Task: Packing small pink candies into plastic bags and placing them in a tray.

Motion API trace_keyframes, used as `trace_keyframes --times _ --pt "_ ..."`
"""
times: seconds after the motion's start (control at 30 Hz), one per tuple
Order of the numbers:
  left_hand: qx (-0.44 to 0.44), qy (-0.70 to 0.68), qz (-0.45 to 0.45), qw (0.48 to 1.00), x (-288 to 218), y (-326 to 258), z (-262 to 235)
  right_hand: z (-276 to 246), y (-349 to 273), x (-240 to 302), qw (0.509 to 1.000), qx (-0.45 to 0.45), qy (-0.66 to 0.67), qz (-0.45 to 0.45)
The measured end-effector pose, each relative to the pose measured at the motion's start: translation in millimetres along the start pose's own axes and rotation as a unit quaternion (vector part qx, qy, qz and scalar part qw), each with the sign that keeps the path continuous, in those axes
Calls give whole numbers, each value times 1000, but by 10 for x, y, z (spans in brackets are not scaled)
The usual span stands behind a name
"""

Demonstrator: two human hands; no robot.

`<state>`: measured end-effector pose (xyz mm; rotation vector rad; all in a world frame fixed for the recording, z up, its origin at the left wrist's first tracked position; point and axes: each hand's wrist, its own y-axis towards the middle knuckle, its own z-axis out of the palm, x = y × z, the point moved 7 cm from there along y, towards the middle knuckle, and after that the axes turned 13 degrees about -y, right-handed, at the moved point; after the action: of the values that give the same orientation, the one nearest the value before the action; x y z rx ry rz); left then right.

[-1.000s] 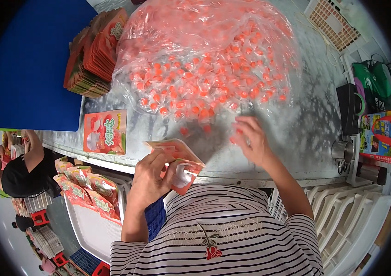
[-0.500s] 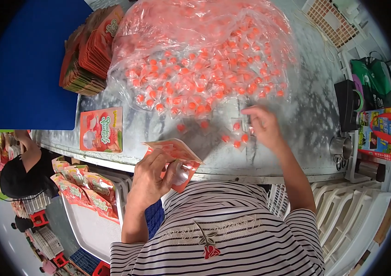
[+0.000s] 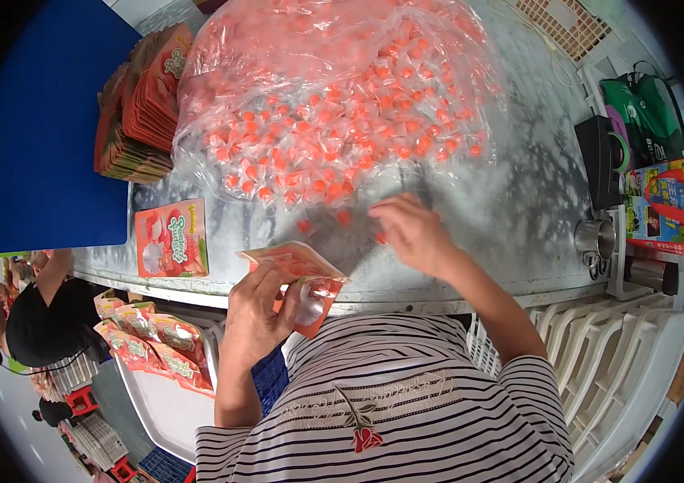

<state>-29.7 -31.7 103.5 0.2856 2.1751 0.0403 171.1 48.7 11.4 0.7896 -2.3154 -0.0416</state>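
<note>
Here, hands (pouch held) flank table edge.

**Reds, oranges and stripes**

We see orange-red wrapped sweets in a clear bag; a red-orange pouch with a clear window; a red, green-edged pouch; a grey mottled table; our shirt black-and-white striped with a red rose; a blue board.

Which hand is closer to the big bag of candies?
The right hand: it reaches just below the bag. The left hand is farther back, holding a pouch.
</note>
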Motion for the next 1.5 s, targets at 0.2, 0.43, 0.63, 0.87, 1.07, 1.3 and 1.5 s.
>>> trace_keyframes --times 0.2,0.43,0.63,0.87,1.07,1.3,1.5 --pt "-12 -20 -15 1000 -16 -44 -40 465 171 328 981 14 -147 -126" --pt "-16 -26 -38 999 33 -83 -50 -122 -159 -47 999 -38 -18 -21" --pt "-10 -26 -2 1000 37 2 -17 -491 -441 -514 983 -113 -23 143" --pt "-2 -18 -30 999 74 -43 -3 104 -209 -1 963 29 -228 142" --pt "-3 -10 7 1000 20 -64 43 418 -161 94 966 -36 -237 92" --pt "11 10 33 999 -40 -17 97 197 -491 57 967 -70 -244 22" --pt "38 11 77 996 -208 122 149 -52 -412 -143 967 -142 -210 -17"
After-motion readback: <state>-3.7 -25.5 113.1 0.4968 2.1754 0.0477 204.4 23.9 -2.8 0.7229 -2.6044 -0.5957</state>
